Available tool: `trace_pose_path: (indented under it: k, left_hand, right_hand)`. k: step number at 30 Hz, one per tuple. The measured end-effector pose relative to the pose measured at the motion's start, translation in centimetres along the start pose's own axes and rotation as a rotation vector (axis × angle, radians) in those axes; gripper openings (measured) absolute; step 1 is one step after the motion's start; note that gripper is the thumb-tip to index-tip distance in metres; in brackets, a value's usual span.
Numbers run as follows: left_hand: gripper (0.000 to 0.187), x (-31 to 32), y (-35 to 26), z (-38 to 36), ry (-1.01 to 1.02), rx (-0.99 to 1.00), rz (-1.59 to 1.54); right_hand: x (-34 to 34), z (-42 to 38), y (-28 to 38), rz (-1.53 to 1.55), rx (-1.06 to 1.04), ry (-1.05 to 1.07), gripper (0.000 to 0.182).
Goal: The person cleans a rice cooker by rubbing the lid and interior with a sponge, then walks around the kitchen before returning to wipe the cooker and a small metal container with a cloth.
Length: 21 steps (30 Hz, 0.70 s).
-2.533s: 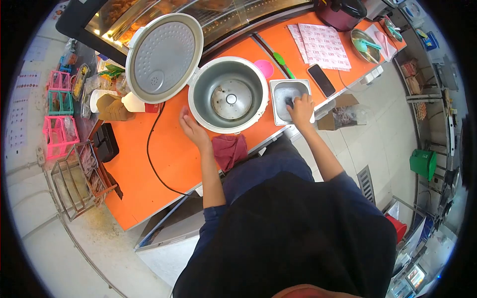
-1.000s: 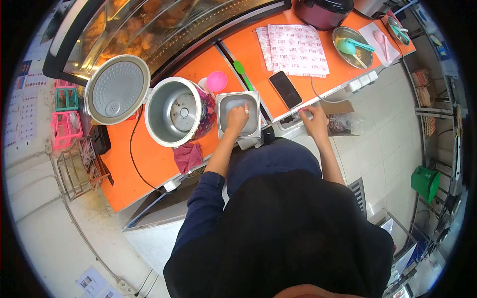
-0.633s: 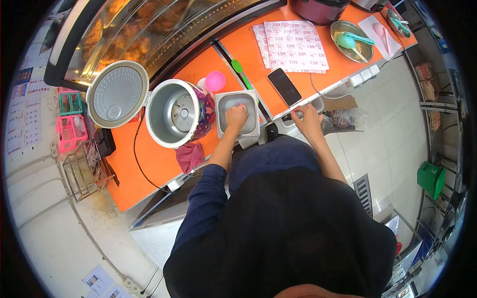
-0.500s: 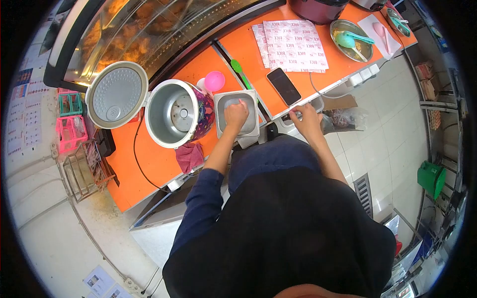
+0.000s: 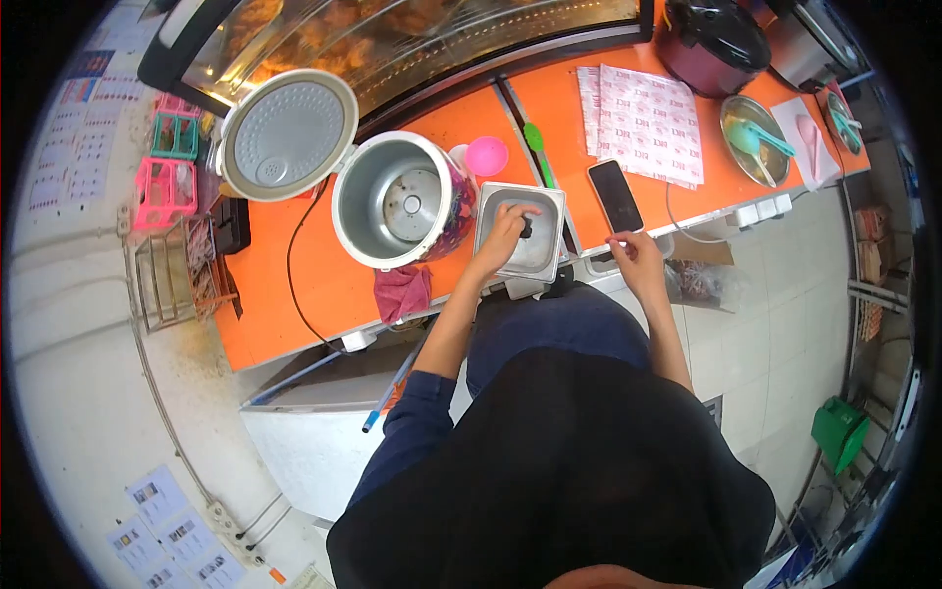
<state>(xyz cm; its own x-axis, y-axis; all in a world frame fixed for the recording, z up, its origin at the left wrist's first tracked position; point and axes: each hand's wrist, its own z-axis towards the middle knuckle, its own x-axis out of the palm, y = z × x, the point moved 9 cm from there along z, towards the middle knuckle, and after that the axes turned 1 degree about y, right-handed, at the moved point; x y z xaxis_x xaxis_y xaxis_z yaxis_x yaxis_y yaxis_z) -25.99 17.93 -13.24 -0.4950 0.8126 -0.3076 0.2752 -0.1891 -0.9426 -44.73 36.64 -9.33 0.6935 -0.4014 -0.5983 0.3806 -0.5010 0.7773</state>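
My left hand [image 5: 505, 239] is over a square steel pan [image 5: 555, 245], its fingers apart around a small black knob [image 5: 526, 228]. The index finger stretches out above the knob, and no firm grip on it shows. My right hand [image 5: 643, 265] hangs at the counter's front edge, just below a black-screened phone [image 5: 615, 195]. Its thumb and fingertips are pressed together; anything between them is too small to make out. Left of the pan stands an open rice cooker [image 5: 353, 206] with its lid [image 5: 285, 133] tilted back. Its metal inner pot is bare apart from a few specks.
A pink cup [image 5: 487, 156] and a green spoon [image 5: 535, 142] lie behind the pan. Printed wrapping papers [image 5: 648, 123], a steel bowl [image 5: 751, 113] with utensils and a dark cooker [image 5: 716, 49] are rightward. A pink cloth [image 5: 402, 294] drapes the front edge. A glass food cabinet [image 5: 392, 59] borders the back.
The view has shifted, so the counter appears farther right. My left hand has loosened from a closed shape, exposing the black knob. My right fingers have drawn together near the phone.
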Motion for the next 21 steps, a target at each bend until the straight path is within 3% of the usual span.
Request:
trace_pose_path:
  k: [2, 5, 7, 8, 10, 11, 12, 13, 14, 16, 17, 20, 21]
  left_hand:
    - [0.036, -1.4, -4.2, -1.6, 0.004, 0.005, -0.079]
    - [0.052, -5.2, -7.9, -4.4, -0.239, -0.018, -0.591]
    - [0.049, -7.2, -8.2, -6.0, -0.238, 0.006, -0.561]
    - [0.045, -8.1, -8.9, -6.8, -0.235, 0.026, -0.526]
    - [0.039, -10.3, -9.9, -8.1, -0.283, 0.029, -0.435]
    - [0.036, -11.3, -11.7, -8.5, -0.249, 0.192, -0.306]
    - [0.033, -12.1, -13.6, -9.1, -0.213, 0.353, -0.171]
    - [0.029, -12.9, -13.8, -9.5, -0.194, 0.325, -0.152]
    - [0.029, -13.9, -13.9, -9.9, -0.212, 0.335, -0.146]
    - [0.027, -16.5, -14.3, -10.7, -0.288, 0.389, -0.012]
    - [0.025, -17.5, -13.7, -10.9, -0.265, 0.347, -0.002]
    - [0.028, -21.2, -11.8, -12.3, -0.344, 0.313, 0.042]
    - [0.035, -22.9, -12.2, -13.2, -0.434, 0.274, 0.037]
  right_hand:
    - [0.2, 0.6, 3.4, 0.002, -0.039, 0.004, 0.016]
    - [1.6, 2.2, 7.8, 0.22, -0.159, 0.003, 0.017]
    - [4.1, 3.2, 12.0, 0.563, -0.194, 0.182, 0.021]
    - [5.3, 3.7, 13.3, 0.56, -0.201, 0.189, 0.021]
    - [11.0, 3.4, 16.0, 0.874, -0.064, 0.636, 0.03]
    - [12.1, 3.5, 16.9, 0.869, -0.076, 0.648, 0.03]
    - [14.5, 2.2, 18.5, 1.034, -0.004, 0.897, 0.038]
    - [16.4, 0.5, 20.4, 1.188, 0.076, 1.152, 0.047]
    - [17.5, -0.8, 22.1, 1.287, 0.111, 1.242, 0.054]
    - [18.9, -2.6, 24.7, 1.352, 0.148, 1.407, 0.044]
    - [20.3, -2.5, 24.4, 1.309, 0.277, 1.358, 0.046]
    - [23.6, -0.6, 25.8, 1.089, 0.252, 1.295, 0.044]
    - [24.1, 0.5, 26.9, 0.952, 0.209, 1.264, 0.034]
